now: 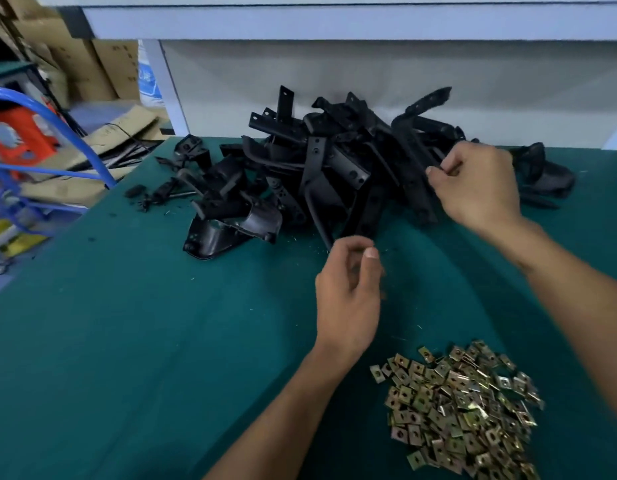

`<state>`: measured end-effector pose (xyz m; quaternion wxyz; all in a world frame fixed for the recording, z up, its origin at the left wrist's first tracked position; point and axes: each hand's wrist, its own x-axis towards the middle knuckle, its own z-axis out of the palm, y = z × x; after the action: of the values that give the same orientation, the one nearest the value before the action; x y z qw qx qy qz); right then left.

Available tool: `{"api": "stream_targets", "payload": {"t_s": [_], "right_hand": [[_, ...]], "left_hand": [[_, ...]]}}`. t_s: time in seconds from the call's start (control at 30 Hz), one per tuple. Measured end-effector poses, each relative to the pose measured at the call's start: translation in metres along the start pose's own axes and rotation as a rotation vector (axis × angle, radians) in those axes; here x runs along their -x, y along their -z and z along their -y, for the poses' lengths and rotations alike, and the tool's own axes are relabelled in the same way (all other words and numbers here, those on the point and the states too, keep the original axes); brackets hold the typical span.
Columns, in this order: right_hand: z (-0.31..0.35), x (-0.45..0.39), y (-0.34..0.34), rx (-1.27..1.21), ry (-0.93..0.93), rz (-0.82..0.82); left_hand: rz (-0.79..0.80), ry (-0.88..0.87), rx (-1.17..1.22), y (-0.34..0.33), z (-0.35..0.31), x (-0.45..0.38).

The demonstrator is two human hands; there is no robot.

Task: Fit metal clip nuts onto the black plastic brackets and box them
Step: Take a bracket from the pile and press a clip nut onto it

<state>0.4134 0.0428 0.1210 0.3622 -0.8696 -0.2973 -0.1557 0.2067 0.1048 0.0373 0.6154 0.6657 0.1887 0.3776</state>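
Note:
A heap of black plastic brackets [335, 161] lies at the back of the green table [127, 341]. My right hand [480, 188] reaches into the heap's right side and pinches a long black bracket [412, 181] between thumb and fingers. My left hand [348, 296] hovers above the table just in front of the heap, fingers loosely curled with nothing seen in them. A pile of brass-coloured metal clip nuts [463, 407] lies at the front right, near my right forearm.
A white wall panel [335, 81] stands behind the heap. Off the table's left edge are a blue trolley frame [40, 133], an orange stool [19, 136] and flattened cardboard [102, 147]. Small black scraps [154, 195] lie left of the heap.

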Motion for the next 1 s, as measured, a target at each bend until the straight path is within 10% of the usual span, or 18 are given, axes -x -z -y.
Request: {"api": "stream_targets", "payload": {"t_s": [0.2,0.4,0.63,0.87,1.0], "right_hand": [[0.059,0.115,0.039,0.394,0.632,-0.008],[0.073,0.174,0.030,0.510,0.940,0.458],[0.013,0.158,0.056,-0.317,0.224,0.564],[-0.001,0.168,0.041,-0.078,0.194,0.842],[-0.001,0.170,0.040,-0.075,0.192,0.825]], "left_hand": [[0.061,0.185,0.403,-0.001,-0.017,0.000],[-0.027,0.389,0.734,0.010,-0.021,-0.012],[-0.065,0.276,0.277,0.035,-0.016,-0.023],[0.467,0.421,-0.105,0.046,-0.013,-0.020],[0.392,0.331,-0.251,0.035,-0.009,-0.016]]}}
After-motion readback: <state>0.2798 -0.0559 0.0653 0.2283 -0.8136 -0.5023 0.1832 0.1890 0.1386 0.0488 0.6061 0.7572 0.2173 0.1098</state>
